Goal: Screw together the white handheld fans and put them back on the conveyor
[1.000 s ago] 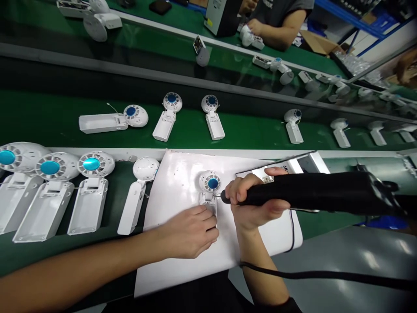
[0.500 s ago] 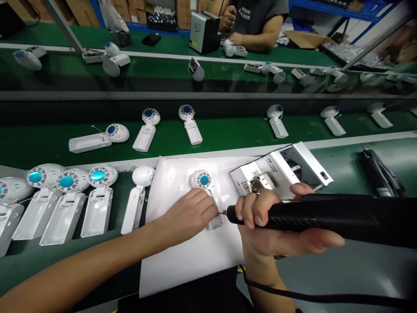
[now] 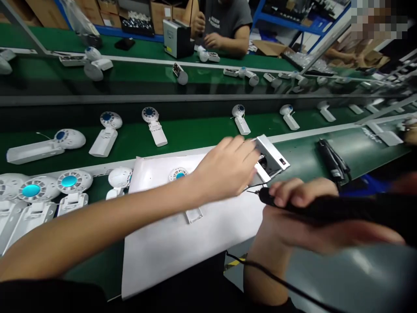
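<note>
One cylindrical black screwdriver [image 3: 345,209]; one round-headed white fan [image 3: 179,174].
Right hand [image 3: 295,226] grasps the screwdriver; left hand [image 3: 228,166], hold indiscernible.

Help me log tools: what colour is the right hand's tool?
The tool is black; see the head view.

Handheld fan [image 3: 175,174]: white, blue hub; face-up on white mat [image 3: 195,248], head far, handle end near, middle hidden. Screw feeder [image 3: 273,152]: white casing, right of fan, angled, partly covered. Electric screwdriver [image 3: 352,209]: black, blurred, bit pointing left.
</note>
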{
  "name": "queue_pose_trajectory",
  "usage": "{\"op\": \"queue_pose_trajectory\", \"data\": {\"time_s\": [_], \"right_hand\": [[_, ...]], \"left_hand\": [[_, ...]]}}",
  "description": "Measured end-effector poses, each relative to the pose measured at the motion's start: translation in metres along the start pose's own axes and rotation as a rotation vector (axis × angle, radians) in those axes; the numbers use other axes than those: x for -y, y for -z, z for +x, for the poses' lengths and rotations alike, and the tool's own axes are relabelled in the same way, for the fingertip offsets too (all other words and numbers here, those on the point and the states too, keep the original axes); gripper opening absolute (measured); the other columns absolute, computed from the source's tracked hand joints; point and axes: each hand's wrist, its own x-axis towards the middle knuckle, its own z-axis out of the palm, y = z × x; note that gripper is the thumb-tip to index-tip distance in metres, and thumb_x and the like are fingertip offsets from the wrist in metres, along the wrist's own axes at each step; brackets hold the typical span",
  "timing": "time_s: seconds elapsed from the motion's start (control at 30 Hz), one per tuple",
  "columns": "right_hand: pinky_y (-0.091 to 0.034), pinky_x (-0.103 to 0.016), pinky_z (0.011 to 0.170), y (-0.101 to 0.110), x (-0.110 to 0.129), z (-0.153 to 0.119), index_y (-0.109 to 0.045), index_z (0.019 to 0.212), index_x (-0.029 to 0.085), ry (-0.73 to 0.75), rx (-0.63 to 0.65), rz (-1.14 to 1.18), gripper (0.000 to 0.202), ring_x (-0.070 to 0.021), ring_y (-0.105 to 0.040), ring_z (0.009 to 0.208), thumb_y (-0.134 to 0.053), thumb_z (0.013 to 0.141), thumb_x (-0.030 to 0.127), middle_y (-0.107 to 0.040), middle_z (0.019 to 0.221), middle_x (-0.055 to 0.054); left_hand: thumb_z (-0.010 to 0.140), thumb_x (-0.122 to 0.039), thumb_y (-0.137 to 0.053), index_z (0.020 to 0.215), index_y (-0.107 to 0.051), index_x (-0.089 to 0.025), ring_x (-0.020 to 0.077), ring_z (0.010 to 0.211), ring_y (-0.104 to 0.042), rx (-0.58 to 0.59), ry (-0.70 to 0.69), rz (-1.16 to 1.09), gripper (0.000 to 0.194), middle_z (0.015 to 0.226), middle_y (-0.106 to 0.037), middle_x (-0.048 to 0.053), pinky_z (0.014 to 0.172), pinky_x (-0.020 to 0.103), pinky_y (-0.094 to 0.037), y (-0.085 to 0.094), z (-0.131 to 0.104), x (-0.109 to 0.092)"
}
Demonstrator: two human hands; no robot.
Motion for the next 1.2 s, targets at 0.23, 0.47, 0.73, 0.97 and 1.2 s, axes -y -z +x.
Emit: {"op": "queue_pose_trajectory", "data": {"time_s": [0.23, 0.47, 0.73, 0.97, 1.2], "right_hand": [[-0.038, -0.024, 0.035, -0.043, -0.077, 0.004, -0.058, 0.116, 0.028, 0.175, 0.054, -0.030, 0.052, -0.0112, -0.038, 0.034, -0.072, 0.100, 0.076, -0.054, 0.056, 0.011], [-0.041, -0.027, 0.032, -0.062, -0.069, -0.029, -0.063, 0.125, 0.031, -0.019, 0.245, 0.110, 0.054, -0.0128, -0.035, 0.032, -0.060, 0.103, 0.080, -0.054, 0.057, 0.012], [-0.046, -0.024, 0.039, -0.087, -0.084, -0.064, -0.061, 0.126, 0.036, -0.145, 0.371, 0.184, 0.052, -0.0106, -0.038, 0.035, -0.064, 0.101, 0.082, -0.054, 0.060, 0.013], [-0.042, -0.024, 0.041, -0.087, -0.096, -0.072, -0.056, 0.119, 0.036, -0.296, 0.375, 0.219, 0.050, -0.0114, -0.037, 0.036, -0.073, 0.098, 0.078, -0.052, 0.058, 0.014], [-0.044, -0.025, 0.043, -0.087, -0.107, -0.084, -0.058, 0.118, 0.031, -0.305, 0.314, 0.262, 0.052, -0.0122, -0.041, 0.037, -0.079, 0.095, 0.073, -0.055, 0.056, 0.012]], "left_hand": [[0.107, -0.029, -0.073, 0.105, -0.070, -0.017, 0.0290, 0.101, -0.062, 0.171, 0.007, -0.057, 0.012, 0.105, -0.070, 0.008, 0.112, 0.050, -0.048, -0.044, -0.197, -0.021], [0.102, -0.024, -0.073, 0.095, -0.064, -0.020, 0.0261, 0.094, -0.060, 0.229, -0.091, -0.211, 0.012, 0.097, -0.067, 0.006, 0.094, 0.042, -0.047, -0.043, -0.195, -0.011], [0.102, -0.028, -0.076, 0.097, -0.065, -0.019, 0.0269, 0.099, -0.062, 0.159, -0.075, -0.214, 0.015, 0.099, -0.068, 0.005, 0.098, 0.042, -0.046, -0.047, -0.199, -0.013], [0.101, -0.029, -0.076, 0.095, -0.066, -0.019, 0.0255, 0.095, -0.062, 0.159, -0.085, -0.199, 0.015, 0.095, -0.066, 0.005, 0.093, 0.041, -0.047, -0.047, -0.198, -0.012], [0.111, -0.052, -0.065, 0.109, -0.074, -0.012, 0.0302, 0.109, -0.068, 0.086, 0.066, 0.013, 0.041, 0.108, -0.074, 0.012, 0.133, 0.053, -0.034, -0.052, -0.203, -0.036]]}}
